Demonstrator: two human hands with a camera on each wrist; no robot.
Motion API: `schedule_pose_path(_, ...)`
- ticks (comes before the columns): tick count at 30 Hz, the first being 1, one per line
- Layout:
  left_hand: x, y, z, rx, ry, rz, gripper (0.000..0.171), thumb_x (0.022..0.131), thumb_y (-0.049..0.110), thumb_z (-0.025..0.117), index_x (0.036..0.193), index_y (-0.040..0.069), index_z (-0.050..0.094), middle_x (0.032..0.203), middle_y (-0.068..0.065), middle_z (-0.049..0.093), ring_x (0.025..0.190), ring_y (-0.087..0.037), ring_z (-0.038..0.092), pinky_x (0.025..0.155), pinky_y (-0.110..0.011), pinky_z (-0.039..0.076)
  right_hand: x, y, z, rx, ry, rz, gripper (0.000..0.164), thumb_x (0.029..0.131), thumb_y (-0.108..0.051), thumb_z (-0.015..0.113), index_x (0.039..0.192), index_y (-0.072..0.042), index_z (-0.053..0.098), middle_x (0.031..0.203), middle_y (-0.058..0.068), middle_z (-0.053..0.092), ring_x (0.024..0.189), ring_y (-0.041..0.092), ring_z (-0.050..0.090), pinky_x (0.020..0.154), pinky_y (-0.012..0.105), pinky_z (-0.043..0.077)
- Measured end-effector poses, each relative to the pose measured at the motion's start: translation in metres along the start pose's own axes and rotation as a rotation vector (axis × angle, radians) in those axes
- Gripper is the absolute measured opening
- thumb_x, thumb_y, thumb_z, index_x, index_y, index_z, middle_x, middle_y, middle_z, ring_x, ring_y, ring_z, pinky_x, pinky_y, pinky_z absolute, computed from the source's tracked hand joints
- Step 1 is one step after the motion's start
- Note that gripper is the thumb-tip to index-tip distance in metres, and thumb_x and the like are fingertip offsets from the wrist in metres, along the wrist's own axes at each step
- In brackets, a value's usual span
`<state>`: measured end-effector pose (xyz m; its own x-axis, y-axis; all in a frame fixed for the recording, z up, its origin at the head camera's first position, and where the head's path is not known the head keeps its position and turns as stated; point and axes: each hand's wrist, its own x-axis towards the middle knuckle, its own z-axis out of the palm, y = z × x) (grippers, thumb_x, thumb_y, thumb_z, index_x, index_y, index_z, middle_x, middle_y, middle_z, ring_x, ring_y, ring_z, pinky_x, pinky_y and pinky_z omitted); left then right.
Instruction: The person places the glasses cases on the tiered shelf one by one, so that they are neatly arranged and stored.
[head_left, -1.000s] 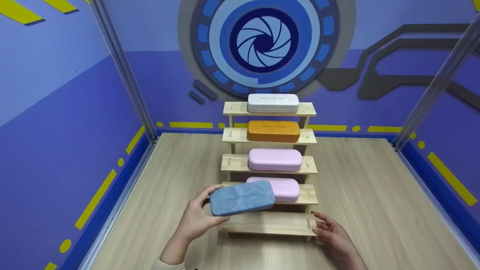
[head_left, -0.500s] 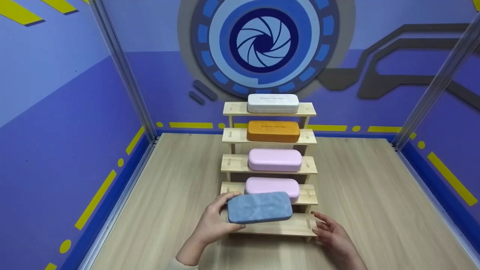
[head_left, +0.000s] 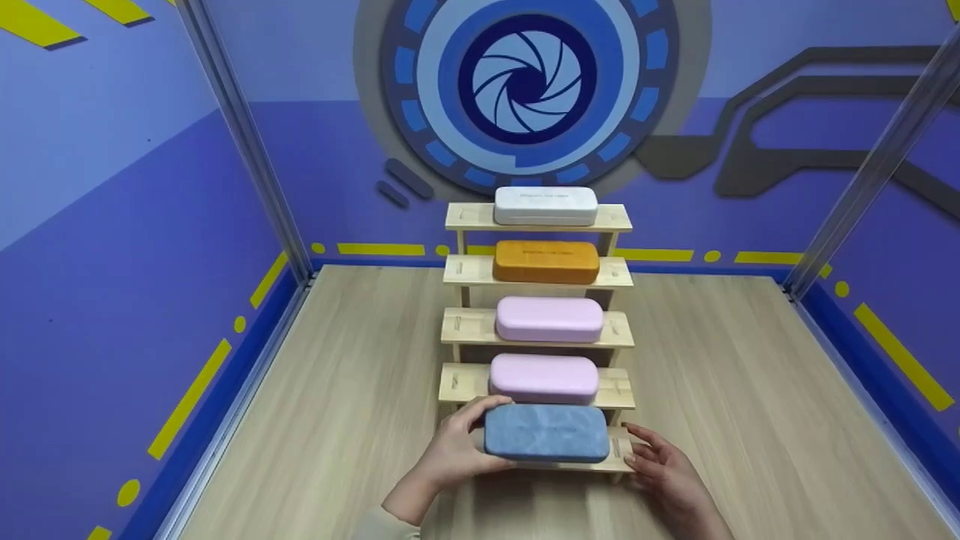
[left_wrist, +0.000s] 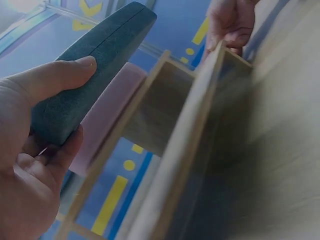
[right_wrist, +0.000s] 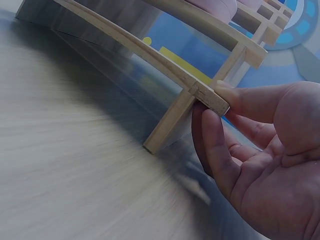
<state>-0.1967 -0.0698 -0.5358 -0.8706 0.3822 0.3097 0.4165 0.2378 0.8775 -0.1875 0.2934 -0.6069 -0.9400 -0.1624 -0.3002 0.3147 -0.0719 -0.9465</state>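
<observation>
My left hand (head_left: 459,450) grips the left end of a blue glasses case (head_left: 547,433), thumb on the near side and fingers behind. In the left wrist view the case (left_wrist: 95,70) is held tilted, with a gap between it and the lowest board (left_wrist: 185,135) of a wooden stepped rack. Seen from the head, it overlaps most of that board. My right hand (head_left: 670,480) pinches the board's right end; the right wrist view has the thumb on top and fingers (right_wrist: 216,137) underneath. A pink glasses case (head_left: 544,377) lies on the step just above.
Higher steps carry another pink case (head_left: 550,319), an orange case (head_left: 546,262) and a white case (head_left: 546,206), one each. The rack stands on a wood-grain table (head_left: 360,360). Blue printed panels (head_left: 315,165) with metal corner posts enclose the back and sides.
My left hand has carried the blue glasses case right and down, from in front of the lower pink case to over the lowest board, levelling it. The right hand stays at the board's end.
</observation>
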Motion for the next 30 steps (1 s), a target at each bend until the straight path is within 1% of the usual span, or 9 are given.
schedule_pose_path(3, 0.000, -0.007, 0.005, 0.009, -0.011, -0.004, 0.077, 0.067, 0.015, 0.097, 0.136, 0.015, 0.062, 0.136, -0.006, 0.065, 0.123, -0.014, 0.060, 0.106, -0.029, 0.054, 0.000, 0.000, 0.000, 0.007, -0.004, 0.002, 0.075, 0.099, -0.009, 0.066, 0.160, 0.002, 0.024, 0.115, -0.002, 0.071, 0.095, 0.009, 0.071, 0.077, 0.024, 0.061)
schedule_pose_path(8, 0.000, -0.019, 0.012, 0.000, -0.016, -0.004, 0.078, 0.066, 0.011, 0.096, 0.136, 0.014, 0.062, 0.138, -0.008, 0.064, 0.124, -0.013, 0.058, 0.109, -0.030, 0.053, 0.000, 0.000, -0.001, 0.016, -0.006, 0.009, 0.077, 0.099, -0.010, 0.067, 0.160, 0.001, 0.022, 0.118, -0.001, 0.071, 0.097, 0.011, 0.071, 0.078, 0.026, 0.061)
schedule_pose_path(14, 0.001, -0.033, 0.017, 0.049, -0.020, -0.026, 0.079, 0.064, 0.013, 0.097, 0.135, 0.018, 0.063, 0.134, -0.002, 0.067, 0.125, -0.014, 0.059, 0.115, -0.027, 0.045, 0.001, 0.000, 0.000, 0.022, -0.005, 0.007, 0.076, 0.099, -0.010, 0.066, 0.160, 0.001, 0.022, 0.118, -0.001, 0.070, 0.097, 0.011, 0.070, 0.078, 0.025, 0.061)
schedule_pose_path(17, 0.001, -0.038, 0.019, 0.078, -0.030, -0.049, 0.079, 0.064, 0.015, 0.097, 0.135, 0.019, 0.063, 0.135, -0.001, 0.067, 0.125, -0.015, 0.059, 0.115, -0.028, 0.045, 0.001, 0.001, -0.001, 0.029, -0.008, 0.001, 0.075, 0.099, -0.010, 0.066, 0.160, 0.001, 0.023, 0.117, -0.001, 0.070, 0.096, 0.011, 0.070, 0.077, 0.025, 0.061)
schedule_pose_path(23, 0.002, -0.042, 0.021, 0.120, -0.048, -0.102, 0.079, 0.063, 0.014, 0.097, 0.135, 0.015, 0.063, 0.135, -0.002, 0.066, 0.123, -0.016, 0.059, 0.113, -0.032, 0.047, 0.000, 0.002, -0.001, -0.021, -0.040, -0.040, 0.073, 0.100, -0.008, 0.063, 0.159, 0.005, 0.022, 0.115, -0.004, 0.070, 0.095, 0.007, 0.070, 0.079, 0.023, 0.060)
schedule_pose_path(25, 0.003, -0.043, 0.022, 0.127, -0.057, -0.116, 0.080, 0.063, 0.015, 0.097, 0.136, 0.014, 0.063, 0.136, -0.003, 0.065, 0.123, -0.017, 0.059, 0.113, -0.033, 0.047, 0.000, 0.002, -0.001, -0.032, -0.037, -0.037, 0.073, 0.100, -0.009, 0.064, 0.159, 0.004, 0.022, 0.115, -0.005, 0.070, 0.094, 0.005, 0.069, 0.078, 0.022, 0.060)
schedule_pose_path(30, 0.007, -0.044, 0.021, 0.153, -0.086, -0.146, 0.080, 0.066, 0.018, 0.096, 0.137, 0.015, 0.061, 0.139, -0.003, 0.063, 0.127, -0.020, 0.058, 0.115, -0.036, 0.046, 0.000, 0.002, -0.002, -0.016, -0.023, -0.015, 0.073, 0.099, -0.011, 0.066, 0.159, 0.002, 0.025, 0.116, -0.004, 0.071, 0.094, 0.007, 0.070, 0.077, 0.022, 0.060)
